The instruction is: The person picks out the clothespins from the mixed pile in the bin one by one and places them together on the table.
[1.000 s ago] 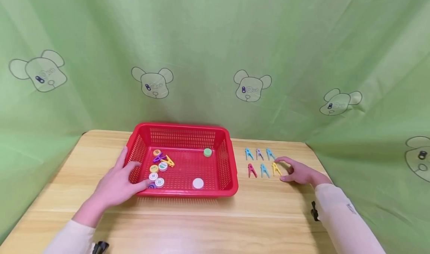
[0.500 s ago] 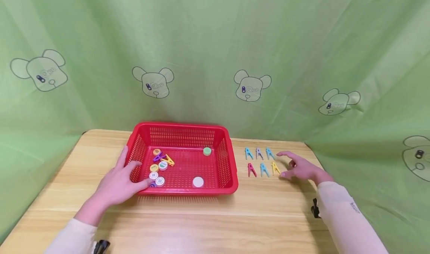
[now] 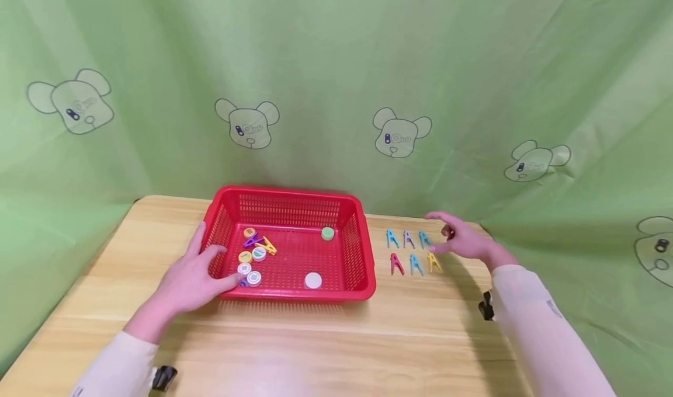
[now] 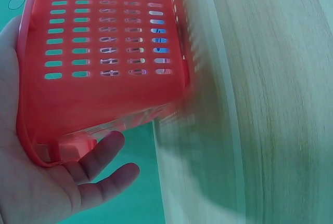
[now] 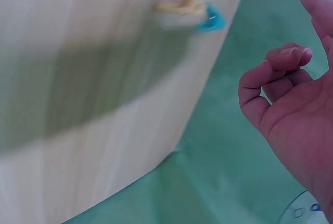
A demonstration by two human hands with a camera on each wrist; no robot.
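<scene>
A red plastic basket [image 3: 294, 295] holds several bottle caps [image 3: 313, 280], plus a purple clothespin [image 3: 253, 240] and a yellow clothespin [image 3: 266, 245]. My left hand [image 3: 191, 280] grips its left front rim, the thumb reaching inside. To the right, clothespins lie in two rows on the table: two blue ones and a purple one [image 3: 408, 239] behind, then a red [image 3: 396, 264], a blue [image 3: 416, 264] and a yellow one [image 3: 433, 263] in front. My right hand [image 3: 465, 238] hovers by the rows' right end, thumb and index finger spread, other fingers bent, holding nothing.
The wooden table [image 3: 336, 338] stretches in front of the basket. Behind it and at both sides hangs a green curtain [image 3: 326, 52] printed with bear heads. The basket stands close to the table's back edge.
My right hand has risen and shifted left from beside the yellow clothespin toward the back row. The view has shifted slightly. My left hand stays on the basket; the clothespins keep their places.
</scene>
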